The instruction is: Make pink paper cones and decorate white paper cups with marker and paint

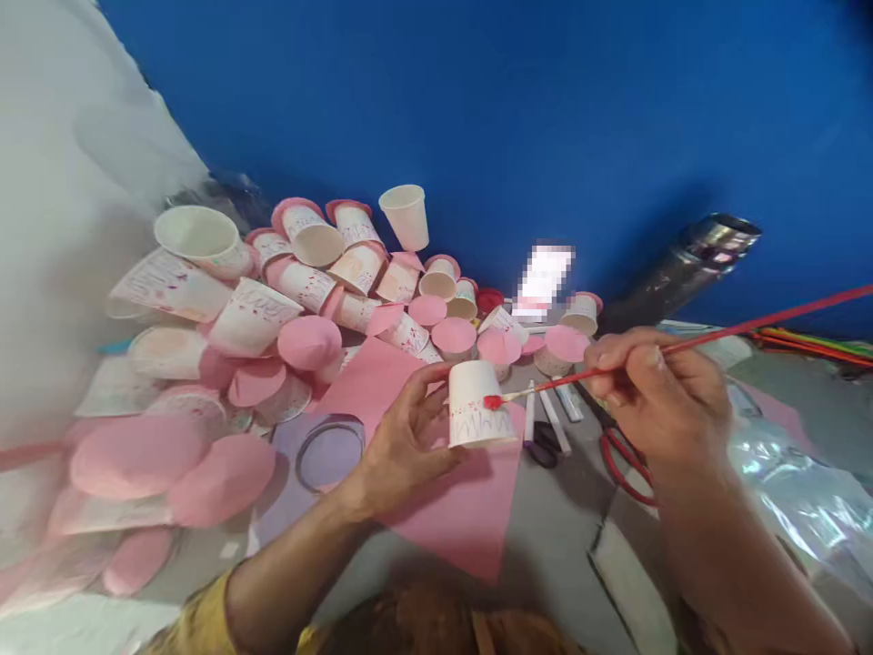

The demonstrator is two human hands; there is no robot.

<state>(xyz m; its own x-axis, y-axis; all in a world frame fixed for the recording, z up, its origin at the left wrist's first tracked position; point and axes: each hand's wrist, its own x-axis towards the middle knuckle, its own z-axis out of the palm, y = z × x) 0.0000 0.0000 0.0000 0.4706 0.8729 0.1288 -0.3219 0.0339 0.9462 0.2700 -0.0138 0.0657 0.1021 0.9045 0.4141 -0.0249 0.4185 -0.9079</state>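
Firstly, at your far left: a large heap of white paper cups (255, 314), many bearing round pink paper pieces (310, 343), most tilted or lying on their sides. Next, a sheet of lilac paper (276, 496), with a dark-edged ring (298, 457) lying flat on it. Beside this, your left hand (402, 446), its thumb and fingers closed around one white paper cup with red dots and a wavy blue-violet line (472, 387). This cup is held up in front of you, narrow end uppermost, above a sheet of pink paper (470, 532) on the grey tabletop (368, 569). At its side, the red-loaded tip of a slender red-handled paintbrush (579, 375); whether the bristles touch, you cannot quite tell. Further right, black-handled scissors (544, 444) and, behind, a bright upright screen, pixelated (542, 280). Then your right hand (661, 391), thumb and fingers pinched together on the brush handle, with red-handled scissors (627, 473) just below. Lastly, a dark cylinder with a shiny metallic end (682, 273), crumpled clear plastic (797, 491) and a bundle of coloured sticks (811, 344).
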